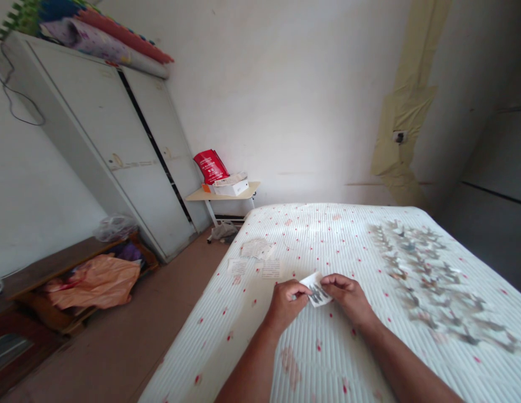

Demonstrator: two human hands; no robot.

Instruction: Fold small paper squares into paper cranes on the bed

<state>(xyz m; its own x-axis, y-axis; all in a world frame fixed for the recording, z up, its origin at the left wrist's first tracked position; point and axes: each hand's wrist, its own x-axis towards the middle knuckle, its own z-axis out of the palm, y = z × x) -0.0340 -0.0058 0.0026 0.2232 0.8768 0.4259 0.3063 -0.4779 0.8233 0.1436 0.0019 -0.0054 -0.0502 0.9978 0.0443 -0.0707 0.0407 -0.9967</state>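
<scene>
Between my two hands is a small piece of printed paper (316, 289), white with a dark picture on it, held just over the bed. My left hand (288, 305) pinches its left edge between thumb and fingers. On the other side, my right hand (348, 296) grips the right edge the same way. Left of my hands, several loose printed paper pieces (271, 268) lie on the bedspread. Many small folded paper figures (428, 268) stand in rows on the right side of the bed; blur hides their exact shape.
The bed (311, 352) has a white ribbed cover with red dots. Beyond its far left corner, a small table (197, 195) carries a red bag (211, 166) and a white box (232, 188). A grey cabinet (96, 112) and a low wooden bench (37, 263) stand left.
</scene>
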